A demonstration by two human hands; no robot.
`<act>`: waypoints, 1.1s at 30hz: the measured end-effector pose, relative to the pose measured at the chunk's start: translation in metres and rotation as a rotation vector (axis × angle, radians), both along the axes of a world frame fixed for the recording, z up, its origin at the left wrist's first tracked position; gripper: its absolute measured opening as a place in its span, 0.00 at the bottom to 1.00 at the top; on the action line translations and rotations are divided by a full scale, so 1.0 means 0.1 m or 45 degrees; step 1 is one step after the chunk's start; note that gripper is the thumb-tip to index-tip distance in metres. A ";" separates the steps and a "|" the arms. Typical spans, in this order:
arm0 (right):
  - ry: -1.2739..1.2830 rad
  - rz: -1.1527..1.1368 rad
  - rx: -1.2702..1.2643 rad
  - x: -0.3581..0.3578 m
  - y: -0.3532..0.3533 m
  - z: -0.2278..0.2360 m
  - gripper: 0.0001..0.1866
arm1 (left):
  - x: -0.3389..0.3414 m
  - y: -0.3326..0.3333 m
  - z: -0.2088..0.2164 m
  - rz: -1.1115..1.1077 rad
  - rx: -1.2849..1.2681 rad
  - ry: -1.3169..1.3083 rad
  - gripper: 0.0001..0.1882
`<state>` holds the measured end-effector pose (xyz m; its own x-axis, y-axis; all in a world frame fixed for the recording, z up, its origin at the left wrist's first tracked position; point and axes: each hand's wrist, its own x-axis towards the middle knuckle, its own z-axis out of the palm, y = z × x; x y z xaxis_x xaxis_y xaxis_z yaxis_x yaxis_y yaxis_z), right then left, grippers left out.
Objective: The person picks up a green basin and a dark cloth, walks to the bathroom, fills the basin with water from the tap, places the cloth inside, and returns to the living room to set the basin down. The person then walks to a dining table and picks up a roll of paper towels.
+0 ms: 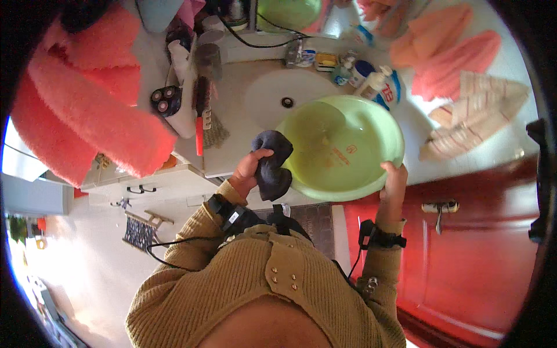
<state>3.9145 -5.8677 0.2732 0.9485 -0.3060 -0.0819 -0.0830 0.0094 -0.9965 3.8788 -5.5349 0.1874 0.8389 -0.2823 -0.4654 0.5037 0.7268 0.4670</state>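
Observation:
My left hand (247, 170) is closed on a bunched dark grey cloth (274, 174), which hangs against the left rim of a pale green plastic basin (371, 130). Whether those fingers also touch the rim is hidden by the cloth. At the basin's near right side, my right hand (394, 178) grips the rim, thumb on top and the other fingers mostly out of sight beneath. The basin is slightly tilted and overlaps the right part of a white sink (264, 93). Red print shows on its inner bottom.
Bottles and packets, among them a white pump bottle (371, 86), stand behind the basin. A red-handled hairbrush (201, 110) and a shaver (166, 101) lie left of the sink. Pink towels (104, 110) hang far left; a striped cloth (473, 119) lies right. A red door (464, 255) is near right.

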 end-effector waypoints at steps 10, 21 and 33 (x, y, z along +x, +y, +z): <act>0.027 0.078 -0.183 1.41 0.34 0.22 0.21 | 0.63 -0.20 -0.35 0.151 -0.170 0.023 0.19; -0.453 0.290 -1.017 1.89 1.08 0.81 0.18 | 0.91 -0.70 -0.52 -0.025 -0.430 0.141 0.22; -1.004 0.131 -1.634 1.15 1.43 1.00 0.33 | 1.11 -1.08 -0.03 -0.266 -0.549 0.062 0.21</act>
<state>4.0297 -5.7245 0.3730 0.6421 0.2961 0.7071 0.5156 -0.8494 -0.1126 3.9898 -5.6432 0.1841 0.7236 -0.6185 -0.3064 0.6734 0.7299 0.1173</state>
